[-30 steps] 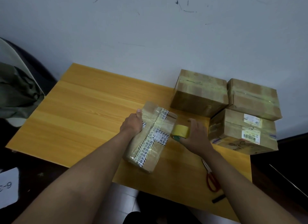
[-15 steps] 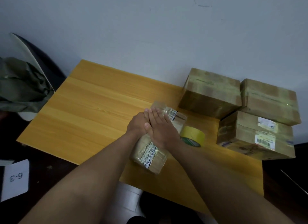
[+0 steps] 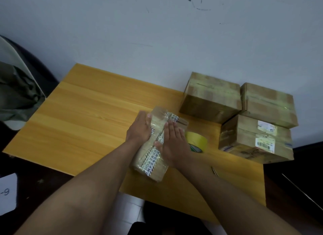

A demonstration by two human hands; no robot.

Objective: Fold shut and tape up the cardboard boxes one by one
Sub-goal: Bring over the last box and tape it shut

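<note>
the small cardboard box (image 3: 153,147) lay on the wooden table (image 3: 87,115), close to its near edge, between the two hands. the left hand (image 3: 139,129) lay against the box's left side, its fingers bent over the far upper edge and gripping it. the right hand (image 3: 173,142) rested flat on the top face, fingers straight and together, pressing on the box without curling round it, the thumb lying along the printed strip of tape (image 3: 153,159) that ran down the box's length. so the box sat under the right palm and beside the left one, touching both.

the box's long axis ran from the near edge of the table away toward the wall (image 3: 157,33), tilted a little to the right at its far end. its near end stuck out past both wrists; the far end showed clear tape across it.

just beside the right hand, on its right, the yellow tape roll (image 3: 199,141) stood tilted on the table, apart from the box. well to the right, three taped boxes (image 3: 248,115) sat together against the wall, touching one another. a small part of the scissors (image 3: 214,171) showed by the right forearm.
</note>
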